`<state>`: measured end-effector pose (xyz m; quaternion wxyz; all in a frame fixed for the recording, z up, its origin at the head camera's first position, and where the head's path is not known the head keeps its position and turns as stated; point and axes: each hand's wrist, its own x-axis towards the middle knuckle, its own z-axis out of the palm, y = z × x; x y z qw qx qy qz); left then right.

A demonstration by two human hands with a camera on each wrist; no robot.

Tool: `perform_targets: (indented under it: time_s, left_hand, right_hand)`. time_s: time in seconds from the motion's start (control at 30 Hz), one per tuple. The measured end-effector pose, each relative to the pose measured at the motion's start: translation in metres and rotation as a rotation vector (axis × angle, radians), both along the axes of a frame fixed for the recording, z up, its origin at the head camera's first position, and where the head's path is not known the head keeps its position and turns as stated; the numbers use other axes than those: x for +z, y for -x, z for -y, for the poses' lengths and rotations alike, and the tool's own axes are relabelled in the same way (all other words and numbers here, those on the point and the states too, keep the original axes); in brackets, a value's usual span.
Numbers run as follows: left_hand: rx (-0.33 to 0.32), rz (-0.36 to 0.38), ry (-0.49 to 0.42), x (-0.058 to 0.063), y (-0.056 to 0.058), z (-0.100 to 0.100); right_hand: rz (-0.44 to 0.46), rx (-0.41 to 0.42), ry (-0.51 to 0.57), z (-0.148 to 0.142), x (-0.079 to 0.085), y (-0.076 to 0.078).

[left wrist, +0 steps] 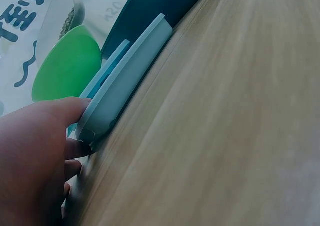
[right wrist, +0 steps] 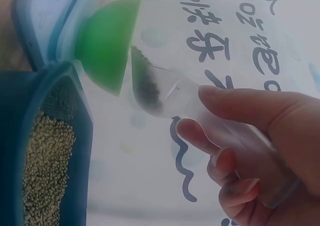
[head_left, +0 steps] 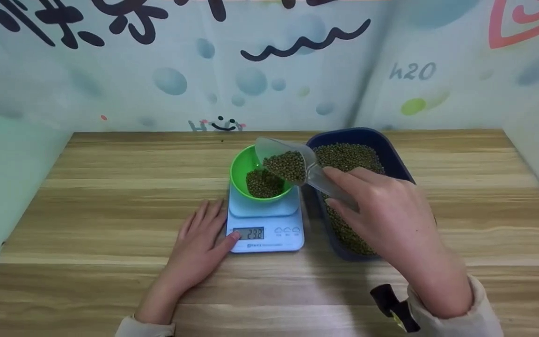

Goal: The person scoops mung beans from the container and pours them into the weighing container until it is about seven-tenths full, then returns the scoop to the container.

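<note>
My right hand [head_left: 391,220] grips the handle of a clear plastic scoop [head_left: 328,185], which is tilted over a green bowl [head_left: 239,175]. Small greenish-brown beans [head_left: 288,166] lie in the scoop, and a smaller heap of the same beans [head_left: 264,184] sits in the bowl. Under the bowl is a pale blue kitchen scale [head_left: 279,236], its display [head_left: 249,233] reading about 23.8. Flat on the table at the scale's left side, my left hand [head_left: 197,250] has its thumb touching the corner by the display. In the right wrist view the scoop's lip [right wrist: 142,86] is close to the bowl's rim.
A dark blue tub [head_left: 391,154] of beans [head_left: 346,157] stands right of the scale, partly behind my right hand and forearm. The wooden table [head_left: 110,201] meets a printed backdrop [head_left: 297,84] at the back. A black strap [head_left: 393,306] hangs by the right sleeve.
</note>
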<state>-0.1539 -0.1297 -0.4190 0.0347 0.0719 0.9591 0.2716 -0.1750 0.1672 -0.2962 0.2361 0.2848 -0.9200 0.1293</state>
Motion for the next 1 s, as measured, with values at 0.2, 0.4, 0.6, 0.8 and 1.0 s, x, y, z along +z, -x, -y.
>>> perform_targets:
  time_s: [0.2, 0.4, 0.6, 0.8, 1.0]
  left_hand:
    - [-0.007, -0.002, -0.001, 0.0005, 0.0007, -0.0006]
    - [-0.01, -0.016, 0.013, 0.0012, 0.0001, -0.0002]
    - [-0.013, -0.02, 0.01, 0.0013, 0.0002, 0.0]
    - [-0.012, -0.023, 0.003, 0.0001, 0.0, 0.0]
    - [-0.011, -0.017, -0.005, -0.0007, -0.0002, 0.0001]
  right_hand:
    - [-0.018, -0.008, -0.008, 0.0023, -0.0015, -0.0019]
    - [-0.042, 0.003, 0.01, 0.0048, -0.0026, -0.0024]
    - [-0.061, 0.013, 0.031, 0.0068, -0.0025, -0.0023]
    - [-0.063, 0.02, 0.026, 0.0076, -0.0017, -0.0024]
    - [-0.072, 0.023, 0.026, 0.0084, -0.0019, -0.0029]
